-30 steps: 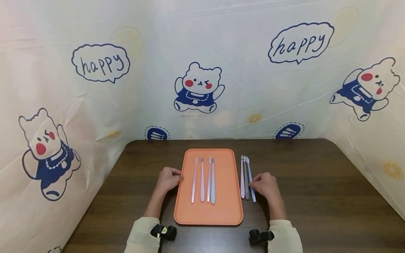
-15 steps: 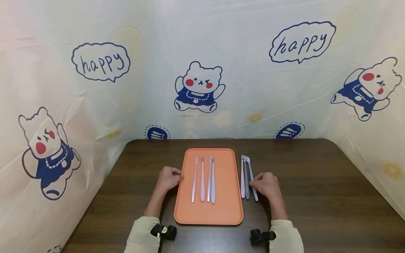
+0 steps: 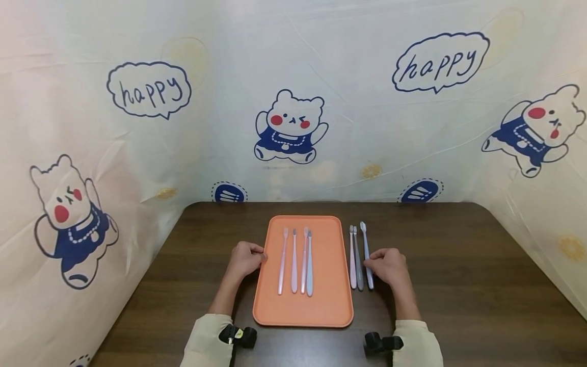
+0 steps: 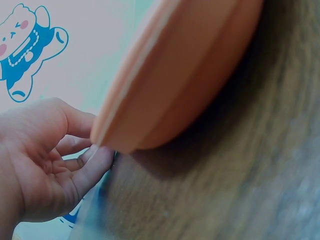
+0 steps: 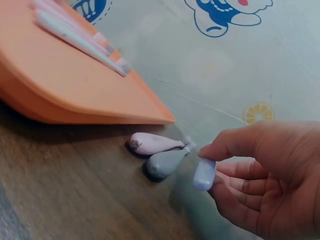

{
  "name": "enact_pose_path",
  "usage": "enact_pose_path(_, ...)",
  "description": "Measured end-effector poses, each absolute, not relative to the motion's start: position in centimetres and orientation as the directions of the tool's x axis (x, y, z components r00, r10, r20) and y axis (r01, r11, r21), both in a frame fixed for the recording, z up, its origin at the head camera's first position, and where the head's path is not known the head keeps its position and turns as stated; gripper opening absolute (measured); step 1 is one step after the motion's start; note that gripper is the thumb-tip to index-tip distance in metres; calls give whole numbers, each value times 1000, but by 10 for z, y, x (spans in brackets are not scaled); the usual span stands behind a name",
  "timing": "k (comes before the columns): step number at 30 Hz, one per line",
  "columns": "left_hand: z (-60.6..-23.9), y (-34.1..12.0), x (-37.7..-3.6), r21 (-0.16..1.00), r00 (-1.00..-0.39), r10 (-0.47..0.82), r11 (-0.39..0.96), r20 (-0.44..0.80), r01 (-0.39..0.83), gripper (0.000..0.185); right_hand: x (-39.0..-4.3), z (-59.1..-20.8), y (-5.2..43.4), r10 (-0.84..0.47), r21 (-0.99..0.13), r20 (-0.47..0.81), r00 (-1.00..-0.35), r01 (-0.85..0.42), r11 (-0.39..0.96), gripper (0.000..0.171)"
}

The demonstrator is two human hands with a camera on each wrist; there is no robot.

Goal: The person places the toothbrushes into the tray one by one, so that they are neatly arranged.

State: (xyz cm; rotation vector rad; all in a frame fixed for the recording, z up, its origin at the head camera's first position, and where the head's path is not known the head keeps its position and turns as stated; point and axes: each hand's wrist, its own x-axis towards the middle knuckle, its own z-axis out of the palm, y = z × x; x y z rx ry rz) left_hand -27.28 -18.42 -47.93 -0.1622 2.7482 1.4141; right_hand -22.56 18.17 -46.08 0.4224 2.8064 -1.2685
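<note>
My left hand [image 3: 246, 258] pinches the left rim of an orange tray [image 3: 302, 312]; in the left wrist view its thumb and fingers [image 4: 92, 170] meet at the tray's edge. Several pink toothbrushes and a blue toothbrush [image 3: 310, 270] lie side by side on the tray. To the right of it, my right hand [image 3: 389, 266] holds a lavender toothbrush [image 5: 204, 175] between thumb and index finger. Just left of that brush, a pink toothbrush [image 3: 352, 265] and a grey toothbrush [image 3: 358, 267] lie close together on the table, their bristle ends away from me.
The dark wooden table [image 3: 468, 285] extends to both sides of the tray. Behind it hangs a pale curtain [image 3: 348, 127] printed with bears and speech bubbles. A black wrist camera [image 3: 383, 343] sits on each forearm.
My right hand has shifted slightly right with the lavender toothbrush, drawing it away from the pink and grey ones and turning it straighter. The left hand stays on the tray.
</note>
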Motion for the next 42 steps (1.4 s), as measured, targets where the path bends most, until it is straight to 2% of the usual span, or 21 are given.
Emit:
enact_pose_path(14,-480,-183,-272,822,-995,-64,561,-78,-101,18,-227,-454,175,188,-812,-143,-972,224,539,25)
enact_pose_path(42,-477,-183,-271,811,-993,-69,573,-96,-118,19,-226,-450,149,119,-857,-122,-985,165,489,25)
